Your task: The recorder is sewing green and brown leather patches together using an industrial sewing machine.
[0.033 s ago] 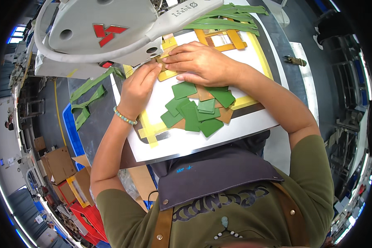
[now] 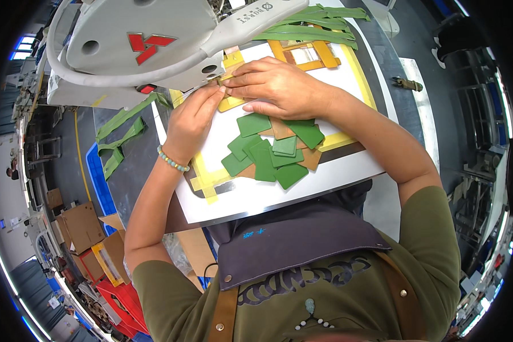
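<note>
My left hand (image 2: pixel 192 121) has its fingers drawn together, their tips on a small flat yellow-and-tan piece (image 2: pixel 231 103) below the sewing machine's head (image 2: pixel 137 40). From the other side my right hand (image 2: pixel 279 88) presses on the same piece, fingers close together and nearly straight, thumb just above the green pieces. The fingers and the machine cover much of what they hold, and the needle cannot be seen. Nearer to me, a loose heap of flat green pieces (image 2: pixel 264 162), some tan on the underside, lies on the white work board (image 2: pixel 216 211).
Yellow tape (image 2: pixel 202 183) borders the board. A yellow frame-shaped template (image 2: pixel 330 56) and long green strips (image 2: pixel 319 34) lie at the far side. More green strips (image 2: pixel 119 126) lie left of the machine. A blue crate (image 2: pixel 101 182) and cardboard boxes (image 2: pixel 80 225) stand at the left.
My left fingertips have edged slightly away from me and to the right, with the piece. The right hand and the green heap look the same.
</note>
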Demonstrator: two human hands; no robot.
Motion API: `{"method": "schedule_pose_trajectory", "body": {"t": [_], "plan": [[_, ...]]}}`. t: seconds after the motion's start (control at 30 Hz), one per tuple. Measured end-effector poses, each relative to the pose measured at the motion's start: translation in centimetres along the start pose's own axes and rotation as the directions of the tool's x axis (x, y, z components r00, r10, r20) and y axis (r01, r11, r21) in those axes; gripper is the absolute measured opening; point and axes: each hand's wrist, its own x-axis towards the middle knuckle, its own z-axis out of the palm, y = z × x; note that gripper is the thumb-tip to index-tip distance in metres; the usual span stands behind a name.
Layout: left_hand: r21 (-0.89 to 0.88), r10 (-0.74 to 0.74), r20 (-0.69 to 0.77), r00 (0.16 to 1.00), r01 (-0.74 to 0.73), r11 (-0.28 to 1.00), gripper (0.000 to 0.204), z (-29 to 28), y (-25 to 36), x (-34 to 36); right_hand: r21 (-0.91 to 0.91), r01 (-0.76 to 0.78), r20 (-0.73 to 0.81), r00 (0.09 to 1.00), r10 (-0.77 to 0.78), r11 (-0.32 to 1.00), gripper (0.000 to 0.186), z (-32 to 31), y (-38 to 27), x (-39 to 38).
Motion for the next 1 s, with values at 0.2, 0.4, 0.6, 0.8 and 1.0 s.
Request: {"method": "schedule_pose_trajectory", "body": {"t": [0.2, 0.4, 0.6, 0.8, 1.0], "plan": [[-0.040, -0.004, 0.016, 1.000, 0.004, 0.999, 0.033, 1.0, 0.2, 0.7, -0.100, 0.044, -0.052, 0.997, -0.050, 0.994, 0.036, 0.1, -0.4, 0.4], [0.157, 0.102, 0.032, 0.994, -0.106, 0.982, 0.030, 0.7, 1.1, 1.2, -0.142, 0.043, -0.077, 0.996, -0.055, 0.989, 0.034, 0.4, -0.4, 0.2], [0.322, 0.031, 0.129, 0.991, -0.072, 0.944, 0.027, -0.4, 1.4, 0.2, -0.116, -0.043, -0.251, 0.968, 0.013, 0.992, 0.031, -1.6, 1.7, 0.5], [0.244, 0.006, 0.039, 0.999, -0.015, 0.970, 0.024, -0.1, 1.5, -0.4, -0.264, -0.420, -0.204, 0.904, 0.375, 0.868, 0.020, -5.7, 5.7, 2.8], [0.151, -0.083, 0.031, 0.996, 0.078, 0.985, 0.034, -0.6, 1.3, -0.7, -0.279, -0.454, -0.230, 0.887, 0.400, 0.846, 0.015, -3.6, 6.4, 4.7]]}}
